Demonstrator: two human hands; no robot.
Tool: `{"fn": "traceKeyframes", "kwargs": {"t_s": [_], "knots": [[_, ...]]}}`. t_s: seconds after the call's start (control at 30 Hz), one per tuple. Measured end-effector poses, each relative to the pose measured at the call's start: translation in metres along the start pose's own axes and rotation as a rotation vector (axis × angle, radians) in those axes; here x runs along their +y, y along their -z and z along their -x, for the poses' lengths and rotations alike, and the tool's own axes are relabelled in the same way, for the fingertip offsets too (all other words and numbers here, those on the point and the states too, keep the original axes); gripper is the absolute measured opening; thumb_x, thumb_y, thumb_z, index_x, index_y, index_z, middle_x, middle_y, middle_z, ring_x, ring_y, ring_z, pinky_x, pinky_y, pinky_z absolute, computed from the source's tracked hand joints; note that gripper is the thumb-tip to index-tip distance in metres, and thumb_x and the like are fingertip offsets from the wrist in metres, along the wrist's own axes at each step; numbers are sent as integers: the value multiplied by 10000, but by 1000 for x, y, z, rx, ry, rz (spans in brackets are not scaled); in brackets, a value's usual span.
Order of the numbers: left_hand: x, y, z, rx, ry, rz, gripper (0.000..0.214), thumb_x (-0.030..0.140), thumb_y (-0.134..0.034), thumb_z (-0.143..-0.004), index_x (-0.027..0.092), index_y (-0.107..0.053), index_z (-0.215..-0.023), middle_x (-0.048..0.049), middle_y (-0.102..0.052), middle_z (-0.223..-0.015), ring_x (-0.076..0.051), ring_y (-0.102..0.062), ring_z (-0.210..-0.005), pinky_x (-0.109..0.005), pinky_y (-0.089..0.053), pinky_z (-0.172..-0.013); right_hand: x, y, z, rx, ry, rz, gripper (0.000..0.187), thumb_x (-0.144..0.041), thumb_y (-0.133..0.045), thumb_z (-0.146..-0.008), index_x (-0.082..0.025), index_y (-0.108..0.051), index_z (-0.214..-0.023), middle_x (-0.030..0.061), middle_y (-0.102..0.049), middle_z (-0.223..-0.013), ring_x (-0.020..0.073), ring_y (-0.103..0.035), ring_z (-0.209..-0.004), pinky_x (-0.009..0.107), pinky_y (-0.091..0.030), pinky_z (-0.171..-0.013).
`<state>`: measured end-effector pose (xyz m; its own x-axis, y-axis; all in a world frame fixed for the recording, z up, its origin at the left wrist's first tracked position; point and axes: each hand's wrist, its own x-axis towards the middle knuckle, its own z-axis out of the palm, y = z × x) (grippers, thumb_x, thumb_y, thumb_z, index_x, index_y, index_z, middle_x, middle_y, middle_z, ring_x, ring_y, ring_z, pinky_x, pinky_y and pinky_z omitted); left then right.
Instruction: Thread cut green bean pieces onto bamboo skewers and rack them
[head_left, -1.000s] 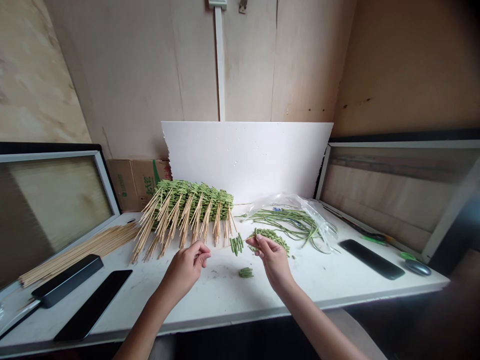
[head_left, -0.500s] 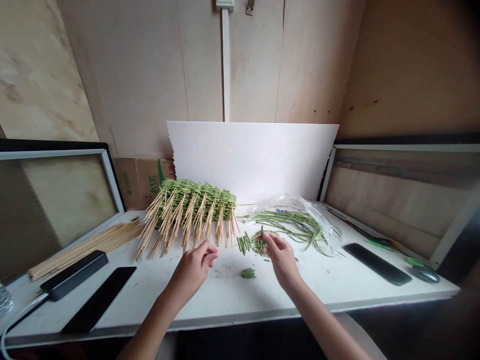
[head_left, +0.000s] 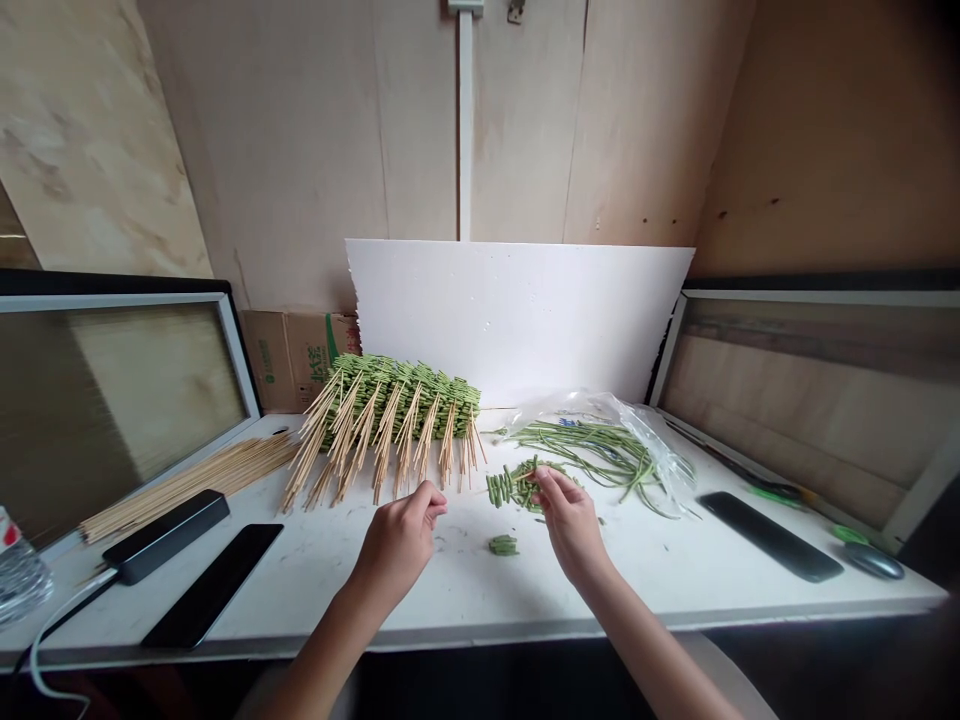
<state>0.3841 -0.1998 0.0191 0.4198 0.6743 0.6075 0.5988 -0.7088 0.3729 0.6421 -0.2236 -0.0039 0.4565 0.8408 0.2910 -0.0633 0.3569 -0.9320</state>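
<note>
My right hand point(head_left: 571, 522) reaches into a small heap of cut green bean pieces point(head_left: 517, 486) on the white table point(head_left: 465, 590), its fingers pinched on pieces there. My left hand point(head_left: 401, 542) hovers just left of it with fingers curled together; what they hold, if anything, is too small to see. A tiny bundle of cut bean pieces point(head_left: 502, 545) lies between the hands. Behind my left hand lies a stack of bean skewers point(head_left: 390, 415) with their sticks fanned toward me.
Long uncut beans lie on a clear plastic bag point(head_left: 600, 450) at the right. Bare bamboo sticks point(head_left: 195, 485) rest at the left beside a black box point(head_left: 165, 522) and a dark phone point(head_left: 214, 585). A black slab point(head_left: 769, 535) and scissors point(head_left: 780, 490) lie far right. A white foam board point(head_left: 517, 315) stands behind.
My right hand has moved forward from above the table into the heap of cut bean pieces. My left hand has barely moved. The camera has shifted slightly left.
</note>
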Motion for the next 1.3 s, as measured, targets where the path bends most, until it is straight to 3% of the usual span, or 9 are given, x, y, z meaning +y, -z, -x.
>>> {"fn": "traceKeyframes", "kwargs": {"t_s": [0.33,0.83,1.03,1.3], "knots": [[3,1,0,85,-66,-29,199,39,-505,-921,226,-542,-868,20,-687,-679,-163,-686,-569,-216,-467,-553,4,-4,3,-26,19,-1,386,-582,-705,-831,-208,-781,-882,96,-747,-952,228,-605,-775,341,-476,-697],[-1,-3,-1,-6,-6,95,178,103,-451,-969,213,-566,-891,22,-625,-645,-146,-639,-558,-217,-481,-585,-12,-2,7,-73,74,1,293,-515,-705,-883,-222,-723,-874,38,-656,-878,195,-530,-768,296,-419,-703],[-3,-3,-2,131,-99,175,41,226,-600,-988,208,-636,-980,-33,-735,-870,-168,-704,-735,-241,-522,-682,-25,-1,7,-45,100,20,305,-515,-697,-891,-212,-712,-863,45,-650,-887,190,-516,-759,297,-422,-705],[-4,-8,0,178,-193,203,82,150,-590,-993,197,-649,-959,-33,-725,-873,-157,-697,-780,-232,-518,-717,-34,-2,8,-98,135,25,280,-500,-707,-889,-220,-708,-893,40,-658,-890,201,-553,-808,293,-438,-737]]}}
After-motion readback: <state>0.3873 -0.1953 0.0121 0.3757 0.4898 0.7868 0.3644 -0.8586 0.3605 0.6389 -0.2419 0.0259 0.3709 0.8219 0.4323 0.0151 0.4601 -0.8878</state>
